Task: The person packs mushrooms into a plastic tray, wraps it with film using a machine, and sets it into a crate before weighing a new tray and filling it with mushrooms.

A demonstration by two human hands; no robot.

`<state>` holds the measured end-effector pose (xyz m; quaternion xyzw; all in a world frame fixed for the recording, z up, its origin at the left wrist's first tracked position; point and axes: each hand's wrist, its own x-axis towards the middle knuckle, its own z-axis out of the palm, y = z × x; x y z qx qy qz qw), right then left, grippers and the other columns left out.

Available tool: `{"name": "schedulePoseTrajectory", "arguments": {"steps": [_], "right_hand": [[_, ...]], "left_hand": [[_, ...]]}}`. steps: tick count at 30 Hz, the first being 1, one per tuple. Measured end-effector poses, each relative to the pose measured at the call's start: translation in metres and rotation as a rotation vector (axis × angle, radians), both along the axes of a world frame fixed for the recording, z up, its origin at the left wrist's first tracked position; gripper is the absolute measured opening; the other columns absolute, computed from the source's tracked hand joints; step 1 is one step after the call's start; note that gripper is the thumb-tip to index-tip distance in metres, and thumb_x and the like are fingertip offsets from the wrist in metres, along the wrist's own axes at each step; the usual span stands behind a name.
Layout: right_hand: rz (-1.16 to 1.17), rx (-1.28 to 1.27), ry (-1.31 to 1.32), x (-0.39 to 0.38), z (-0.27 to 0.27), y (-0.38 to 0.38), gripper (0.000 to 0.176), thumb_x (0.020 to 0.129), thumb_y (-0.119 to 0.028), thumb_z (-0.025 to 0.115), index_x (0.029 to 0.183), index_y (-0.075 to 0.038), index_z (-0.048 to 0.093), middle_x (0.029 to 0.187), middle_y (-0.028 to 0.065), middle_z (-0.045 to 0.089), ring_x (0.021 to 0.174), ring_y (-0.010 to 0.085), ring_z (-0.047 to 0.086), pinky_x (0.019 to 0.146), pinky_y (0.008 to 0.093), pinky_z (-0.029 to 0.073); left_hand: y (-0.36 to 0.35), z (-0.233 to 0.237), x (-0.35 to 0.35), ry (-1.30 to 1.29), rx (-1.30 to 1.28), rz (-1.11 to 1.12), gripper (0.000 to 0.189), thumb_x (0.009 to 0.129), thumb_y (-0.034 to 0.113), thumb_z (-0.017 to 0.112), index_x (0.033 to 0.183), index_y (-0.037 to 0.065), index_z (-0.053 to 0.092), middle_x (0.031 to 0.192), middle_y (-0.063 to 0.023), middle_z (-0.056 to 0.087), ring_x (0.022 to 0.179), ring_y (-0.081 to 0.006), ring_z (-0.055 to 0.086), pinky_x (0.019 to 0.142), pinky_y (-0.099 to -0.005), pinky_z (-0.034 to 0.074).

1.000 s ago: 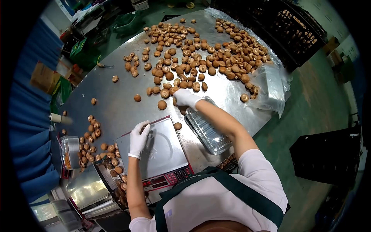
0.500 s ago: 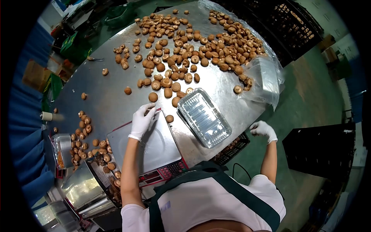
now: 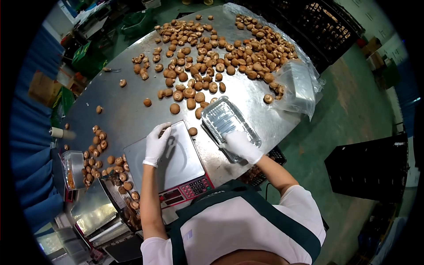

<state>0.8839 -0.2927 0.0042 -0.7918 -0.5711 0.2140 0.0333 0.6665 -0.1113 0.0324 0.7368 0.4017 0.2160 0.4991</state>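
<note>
My left hand, in a white glove, is over the left part of the flat metal pan of a digital scale. Its fingers are loosely bent and apart, with nothing seen between them. To the right of the scale lies a clear plastic tray, which seems to sit on more trays of the same kind. My right hand, also gloved, reaches across the tray's near end, with fingers bent and closed on it; the fingertips are partly hard to make out. One brown mushroom rests between scale and tray.
Many mushrooms cover the far side of the metal table. A clear plastic bag of trays lies at the right edge. At left are more mushrooms, a filled tray and another machine. Black crates stand right.
My right hand has come in from beyond the table's right edge onto the plastic tray. My left hand has stayed over the scale, drawn slightly back. The view has shifted a little.
</note>
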Motion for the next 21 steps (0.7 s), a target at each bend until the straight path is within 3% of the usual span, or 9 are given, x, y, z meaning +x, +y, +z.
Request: {"name": "schedulePoseTrajectory", "arguments": {"steps": [4, 6, 7, 9, 12, 16, 18, 21], "right_hand": [[-0.041, -0.01, 0.184, 0.006, -0.001, 0.007, 0.026, 0.082, -0.032, 0.057, 0.082, -0.008, 0.065, 0.077, 0.0134, 0.065, 0.074, 0.0328, 0.063, 0.07, 0.0422, 0.049], [-0.043, -0.045, 0.161, 0.013, -0.014, 0.004, 0.028, 0.081, -0.034, 0.057, 0.082, -0.007, 0.065, 0.076, 0.0134, 0.065, 0.074, 0.0328, 0.063, 0.07, 0.0422, 0.049], [-0.037, -0.047, 0.157, 0.014, -0.014, 0.002, 0.028, 0.081, -0.034, 0.057, 0.082, -0.007, 0.065, 0.076, 0.0134, 0.065, 0.074, 0.0328, 0.063, 0.07, 0.0422, 0.049], [-0.148, -0.049, 0.343, 0.012, 0.002, -0.002, 0.029, 0.081, -0.035, 0.057, 0.083, -0.007, 0.065, 0.076, 0.0137, 0.065, 0.074, 0.0326, 0.063, 0.07, 0.0416, 0.049], [-0.103, -0.051, 0.25, 0.006, 0.014, -0.002, 0.03, 0.081, -0.034, 0.059, 0.082, -0.005, 0.064, 0.07, 0.0179, 0.062, 0.069, 0.0321, 0.062, 0.068, 0.0393, 0.049], [-0.087, 0.022, 0.182, -0.003, -0.009, -0.002, 0.03, 0.08, -0.034, 0.06, 0.082, -0.004, 0.064, 0.07, 0.0177, 0.062, 0.07, 0.0322, 0.063, 0.069, 0.0401, 0.049], [-0.06, 0.005, 0.151, -0.002, -0.008, 0.0, 0.028, 0.081, -0.033, 0.058, 0.082, -0.006, 0.064, 0.077, 0.0164, 0.064, 0.076, 0.0333, 0.062, 0.072, 0.0419, 0.049], [-0.047, 0.027, 0.244, 0.009, -0.018, 0.001, 0.025, 0.081, -0.03, 0.058, 0.082, -0.006, 0.065, 0.078, 0.0174, 0.064, 0.076, 0.0339, 0.062, 0.072, 0.0418, 0.048]], "left_hand": [[-0.008, 0.003, -0.037, -0.03, 0.03, 0.117, 0.024, 0.085, 0.014, 0.059, 0.104, 0.001, 0.063, 0.093, -0.0074, 0.065, 0.083, -0.0133, 0.061, 0.075, -0.0252, 0.048], [-0.012, 0.004, -0.051, -0.044, -0.148, 0.209, 0.023, 0.086, 0.014, 0.058, 0.104, 0.0, 0.064, 0.095, -0.0073, 0.066, 0.087, -0.0129, 0.06, 0.076, -0.0249, 0.047], [-0.007, -0.015, -0.062, -0.034, -0.013, 0.182, 0.023, 0.087, 0.014, 0.057, 0.104, 0.0, 0.063, 0.095, -0.0066, 0.066, 0.083, -0.0109, 0.06, 0.074, -0.0237, 0.047], [-0.012, -0.018, -0.07, -0.03, -0.014, 0.195, 0.024, 0.087, 0.014, 0.057, 0.105, 0.0, 0.063, 0.096, -0.0065, 0.066, 0.082, -0.0105, 0.06, 0.074, -0.0235, 0.047], [-0.025, -0.015, -0.072, -0.047, -0.07, 0.217, 0.024, 0.088, 0.015, 0.057, 0.106, 0.0, 0.063, 0.095, -0.0054, 0.065, 0.078, -0.0094, 0.06, 0.071, -0.0226, 0.047], [-0.031, -0.018, -0.069, -0.092, -0.194, 0.261, 0.023, 0.089, 0.016, 0.057, 0.106, 0.002, 0.064, 0.088, -0.0024, 0.064, 0.073, -0.0077, 0.059, 0.065, -0.0206, 0.046], [-0.033, -0.02, -0.068, -0.103, -0.212, 0.263, 0.023, 0.089, 0.017, 0.057, 0.105, 0.003, 0.064, 0.086, -0.0015, 0.064, 0.072, -0.0069, 0.058, 0.063, -0.0198, 0.045], [-0.036, -0.018, -0.065, -0.107, -0.236, 0.266, 0.022, 0.089, 0.017, 0.057, 0.105, 0.003, 0.064, 0.083, -0.0007, 0.063, 0.07, -0.006, 0.057, 0.061, -0.019, 0.045]]}}
